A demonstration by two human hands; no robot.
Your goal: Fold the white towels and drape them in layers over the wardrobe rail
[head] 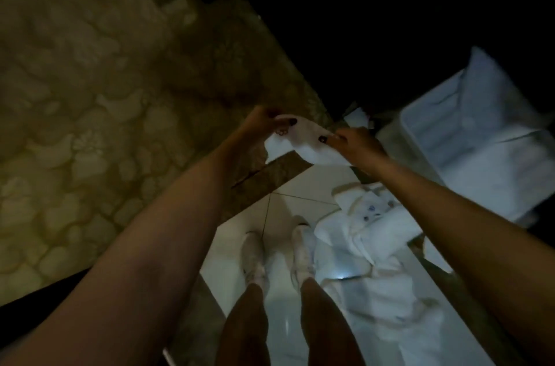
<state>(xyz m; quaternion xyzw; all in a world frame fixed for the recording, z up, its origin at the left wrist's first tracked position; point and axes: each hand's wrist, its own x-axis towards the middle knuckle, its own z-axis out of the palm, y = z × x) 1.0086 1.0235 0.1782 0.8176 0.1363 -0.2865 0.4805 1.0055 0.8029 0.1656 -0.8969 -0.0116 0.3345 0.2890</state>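
Dim room over a pale tiled floor point(309, 188); you hold one white towel point(303, 149) stretched in the air between both hands.
Your left hand point(264, 122) pinches its upper-left end and your right hand point(356, 145) grips the lower-right end, so its long axis runs hand to hand; the rail is not in sight, probably ahead in the dark; right of your feet a heap of towels point(363, 239) lies on the floor; beyond it a white crate point(426, 131) holds pale cloth, blurred.

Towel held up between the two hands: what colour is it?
The towel is white; the head view, though dim, shows it best.
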